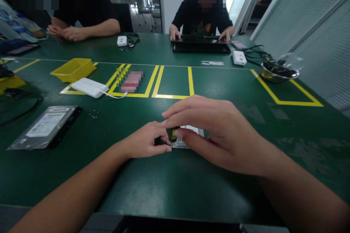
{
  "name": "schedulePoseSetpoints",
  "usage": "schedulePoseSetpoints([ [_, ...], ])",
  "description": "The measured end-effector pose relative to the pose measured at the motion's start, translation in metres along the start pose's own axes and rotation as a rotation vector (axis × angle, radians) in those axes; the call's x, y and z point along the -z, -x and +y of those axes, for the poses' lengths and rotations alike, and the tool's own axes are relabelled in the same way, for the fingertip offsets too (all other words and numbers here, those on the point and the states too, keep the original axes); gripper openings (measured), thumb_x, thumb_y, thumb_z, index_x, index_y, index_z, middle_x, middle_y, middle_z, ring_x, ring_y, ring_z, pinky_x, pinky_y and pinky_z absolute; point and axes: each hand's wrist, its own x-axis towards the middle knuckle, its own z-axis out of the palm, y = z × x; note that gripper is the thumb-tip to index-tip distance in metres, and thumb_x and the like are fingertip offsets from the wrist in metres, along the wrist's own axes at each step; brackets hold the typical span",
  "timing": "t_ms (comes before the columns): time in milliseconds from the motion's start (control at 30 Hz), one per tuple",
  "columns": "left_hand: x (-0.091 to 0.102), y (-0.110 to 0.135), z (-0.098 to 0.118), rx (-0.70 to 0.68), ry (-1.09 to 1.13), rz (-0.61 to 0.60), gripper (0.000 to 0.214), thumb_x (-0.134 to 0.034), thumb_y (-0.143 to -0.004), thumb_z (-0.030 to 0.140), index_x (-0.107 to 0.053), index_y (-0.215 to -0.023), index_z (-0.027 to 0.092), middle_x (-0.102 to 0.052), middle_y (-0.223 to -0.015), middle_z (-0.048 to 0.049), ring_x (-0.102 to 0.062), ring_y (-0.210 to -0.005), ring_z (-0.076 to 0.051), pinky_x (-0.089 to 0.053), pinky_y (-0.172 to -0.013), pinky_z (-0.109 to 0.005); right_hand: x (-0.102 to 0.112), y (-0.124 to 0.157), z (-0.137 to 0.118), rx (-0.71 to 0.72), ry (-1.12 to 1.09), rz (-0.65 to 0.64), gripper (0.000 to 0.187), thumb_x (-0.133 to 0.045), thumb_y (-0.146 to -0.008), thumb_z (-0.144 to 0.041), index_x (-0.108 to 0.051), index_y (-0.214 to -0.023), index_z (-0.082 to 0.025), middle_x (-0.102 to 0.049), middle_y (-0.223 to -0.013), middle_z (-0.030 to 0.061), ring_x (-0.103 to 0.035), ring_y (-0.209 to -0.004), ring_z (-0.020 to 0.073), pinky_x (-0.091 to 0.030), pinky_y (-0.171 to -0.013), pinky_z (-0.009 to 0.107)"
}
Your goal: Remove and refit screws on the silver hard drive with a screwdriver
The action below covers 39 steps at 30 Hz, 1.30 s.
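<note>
A silver hard drive [188, 136] lies flat on the green table [175, 182] in front of me, mostly covered by my hands. My right hand [216, 131] arches over it, fingers pinched around a small black and yellow tool handle [172, 133] held upright on the drive's left edge. My left hand [147, 142] holds the drive's near-left corner, fingertips touching beside the tool. Several tiny screws [93, 114] lie loose on the table to the left.
A second hard drive [45, 127] in clear wrap lies at left. Behind are a white power bank [89, 87] with cable, a yellow bin [73, 69], yellow taped squares, and a metal bowl [279, 71] at right. Two people sit at the far side, one with a laptop [201, 45].
</note>
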Motion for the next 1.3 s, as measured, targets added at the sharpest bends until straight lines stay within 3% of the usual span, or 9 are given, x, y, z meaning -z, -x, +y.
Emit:
schedulePoseSetpoints([
  [267,0.004,-0.002,0.002,-0.036,-0.006,-0.010,0.019,-0.066,-0.085,0.037,-0.069,-0.083,0.019,-0.070,-0.084,-0.0018,-0.064,-0.081,-0.019,-0.049,-0.077,-0.032,-0.002,-0.002,0.002,0.003,0.026,0.031,0.015,-0.054,-0.094,-0.010,-0.067,-0.098,-0.014,-0.066,-0.098,0.0050,-0.059,-0.093,0.0126,-0.049,-0.081,0.025],
  [500,0.003,-0.001,0.002,0.003,0.025,-0.013,0.016,-0.067,-0.084,0.035,-0.071,-0.084,0.019,-0.072,-0.084,-0.0017,-0.065,-0.081,-0.019,-0.050,-0.080,-0.034,-0.003,0.002,0.001,0.000,0.001,0.044,0.024,-0.051,-0.093,-0.006,-0.064,-0.112,-0.013,-0.071,-0.112,0.0048,-0.062,-0.107,0.0122,-0.048,-0.096,0.026],
  [800,0.002,0.000,0.002,0.026,0.038,-0.013,0.020,-0.067,-0.084,0.038,-0.072,-0.085,0.018,-0.073,-0.087,-0.0035,-0.066,-0.085,-0.020,-0.051,-0.078,-0.033,0.003,0.001,-0.001,0.007,-0.013,-0.024,0.035,-0.048,-0.089,0.001,-0.065,-0.113,-0.017,-0.070,-0.120,0.0047,-0.062,-0.114,0.0134,-0.047,-0.101,0.030],
  [933,0.002,-0.001,0.002,0.006,0.024,-0.016,0.019,-0.066,-0.085,0.038,-0.070,-0.084,0.019,-0.071,-0.082,-0.0024,-0.064,-0.081,-0.019,-0.050,-0.076,-0.033,0.001,0.000,-0.001,-0.001,0.027,-0.015,0.028,-0.049,-0.093,-0.004,-0.067,-0.112,-0.014,-0.069,-0.114,0.0065,-0.062,-0.104,0.0123,-0.049,-0.092,0.026],
  [1067,0.003,-0.002,0.002,-0.011,0.008,-0.013,0.022,-0.064,-0.086,0.039,-0.067,-0.081,0.018,-0.068,-0.081,-0.0025,-0.063,-0.082,-0.019,-0.050,-0.080,-0.033,-0.009,0.000,0.003,-0.047,0.097,0.057,0.018,-0.057,-0.096,-0.022,-0.069,-0.107,-0.015,-0.062,-0.095,0.0053,-0.057,-0.087,0.0136,-0.048,-0.077,0.027],
  [1167,0.004,-0.003,0.003,0.006,0.022,-0.041,0.024,-0.061,-0.088,0.041,-0.065,-0.083,0.017,-0.065,-0.080,-0.0024,-0.063,-0.085,-0.020,-0.051,-0.085,-0.034,-0.017,0.001,0.006,-0.032,0.154,0.118,0.023,-0.061,-0.095,-0.035,-0.070,-0.103,-0.015,-0.056,-0.087,0.0041,-0.051,-0.079,0.0136,-0.045,-0.070,0.027],
  [1300,0.004,-0.003,0.005,0.020,0.050,-0.036,0.024,-0.062,-0.088,0.040,-0.064,-0.081,0.017,-0.064,-0.080,-0.0027,-0.062,-0.086,-0.020,-0.051,-0.087,-0.036,-0.019,0.002,0.005,-0.013,0.191,0.098,0.026,-0.055,-0.097,-0.033,-0.070,-0.102,-0.012,-0.057,-0.087,0.0058,-0.050,-0.078,0.0142,-0.045,-0.070,0.028],
])
